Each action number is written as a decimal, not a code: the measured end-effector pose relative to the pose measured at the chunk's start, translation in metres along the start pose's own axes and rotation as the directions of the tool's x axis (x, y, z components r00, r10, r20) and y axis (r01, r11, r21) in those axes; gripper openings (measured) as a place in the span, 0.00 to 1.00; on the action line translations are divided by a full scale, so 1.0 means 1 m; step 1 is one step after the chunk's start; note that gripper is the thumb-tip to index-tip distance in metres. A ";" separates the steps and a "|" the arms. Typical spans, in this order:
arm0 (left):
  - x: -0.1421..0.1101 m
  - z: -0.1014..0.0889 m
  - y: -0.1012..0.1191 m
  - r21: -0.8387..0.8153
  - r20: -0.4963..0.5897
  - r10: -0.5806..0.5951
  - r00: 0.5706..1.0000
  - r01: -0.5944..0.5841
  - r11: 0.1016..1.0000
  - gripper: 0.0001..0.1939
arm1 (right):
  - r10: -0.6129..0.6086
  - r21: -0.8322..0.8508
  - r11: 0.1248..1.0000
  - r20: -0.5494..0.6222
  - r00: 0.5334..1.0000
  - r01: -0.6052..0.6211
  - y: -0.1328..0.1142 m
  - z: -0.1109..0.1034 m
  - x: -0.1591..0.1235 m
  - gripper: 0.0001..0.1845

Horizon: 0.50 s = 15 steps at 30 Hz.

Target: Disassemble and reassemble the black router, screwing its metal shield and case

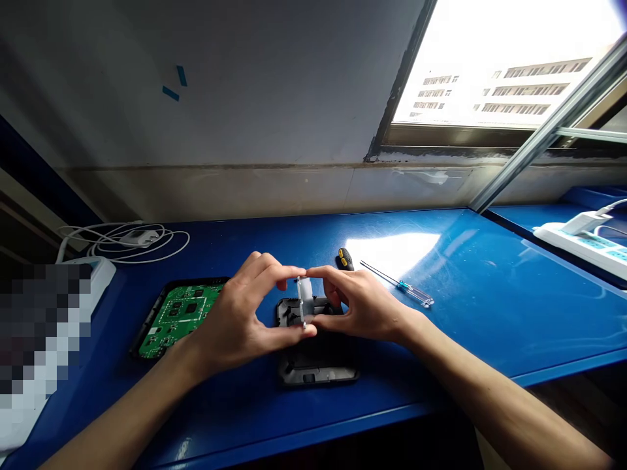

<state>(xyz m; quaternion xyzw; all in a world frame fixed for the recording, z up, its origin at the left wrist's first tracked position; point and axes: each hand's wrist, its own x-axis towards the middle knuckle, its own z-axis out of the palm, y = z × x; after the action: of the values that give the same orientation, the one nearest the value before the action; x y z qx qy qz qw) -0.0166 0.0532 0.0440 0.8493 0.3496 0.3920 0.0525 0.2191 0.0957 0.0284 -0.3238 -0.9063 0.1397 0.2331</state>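
My left hand [240,320] and my right hand [360,303] meet over a dark grey plastic housing [316,365] lying on the blue table [465,294]. Between thumb and forefinger of both hands I pinch a small white part with a thin metal piece [302,297], held upright just above the housing's far end. A green circuit board [179,316] in a black frame lies directly left of my left hand.
A screwdriver with a yellow-black handle [345,258] and a thin clear-handled screwdriver [399,284] lie behind my right hand. White coiled cables and a charger [132,240] sit far left, a white power strip [582,243] far right. A window lies beyond.
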 end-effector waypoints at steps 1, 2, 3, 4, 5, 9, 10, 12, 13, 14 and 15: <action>0.001 -0.002 0.000 0.001 0.000 -0.008 1.000 0.008 1.000 0.25 | -0.010 0.005 1.000 -0.025 1.000 0.010 0.001 -0.001 0.000 0.31; 0.002 -0.003 0.000 0.003 -0.002 -0.016 1.000 0.016 1.000 0.25 | -0.026 0.010 1.000 -0.056 0.998 0.026 0.002 -0.002 -0.001 0.30; 0.002 -0.005 -0.001 0.005 -0.007 -0.023 1.000 0.023 1.000 0.26 | -0.044 0.014 0.999 -0.087 0.995 0.045 0.004 -0.003 -0.001 0.30; 0.002 -0.006 -0.002 0.005 -0.011 -0.029 1.000 0.029 1.000 0.26 | -0.061 0.019 0.998 -0.116 0.991 0.064 0.006 -0.004 -0.002 0.30; 0.003 -0.007 -0.003 0.004 -0.015 -0.034 0.999 0.034 0.999 0.26 | -0.074 0.024 0.997 -0.142 0.987 0.078 0.008 -0.004 -0.002 0.30; 0.002 -0.008 -0.007 -0.019 -0.010 -0.024 1.000 0.023 1.000 0.27 | -0.106 0.034 0.993 -0.211 0.972 0.116 0.012 -0.003 -0.003 0.31; 0.002 -0.008 -0.008 -0.023 -0.007 -0.018 1.000 0.018 1.000 0.27 | -0.120 0.031 0.991 -0.229 0.966 0.130 0.012 -0.002 -0.003 0.31; 0.002 -0.008 -0.009 -0.020 -0.002 -0.012 1.000 0.012 1.000 0.27 | -0.145 0.025 0.987 -0.269 0.952 0.157 0.011 -0.001 -0.003 0.30; 0.002 -0.008 -0.010 -0.014 0.000 -0.012 1.000 0.012 1.000 0.27 | -0.153 0.022 0.986 -0.286 0.946 0.166 0.011 -0.001 -0.002 0.29; 0.002 -0.008 -0.010 -0.005 -0.001 -0.012 1.000 0.012 1.000 0.27 | -0.159 0.020 0.985 -0.298 0.941 0.172 0.010 -0.001 -0.002 0.29; 0.002 -0.008 -0.011 0.008 -0.004 -0.011 1.000 0.011 1.000 0.27 | -0.163 0.016 0.984 -0.307 0.938 0.176 0.010 -0.001 -0.002 0.29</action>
<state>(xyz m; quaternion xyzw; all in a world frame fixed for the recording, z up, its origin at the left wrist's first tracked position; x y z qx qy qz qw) -0.0276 0.0609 0.0472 0.8467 0.3561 0.3921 0.0506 0.2261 0.1018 0.0242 -0.2572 -0.8807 0.0872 0.3880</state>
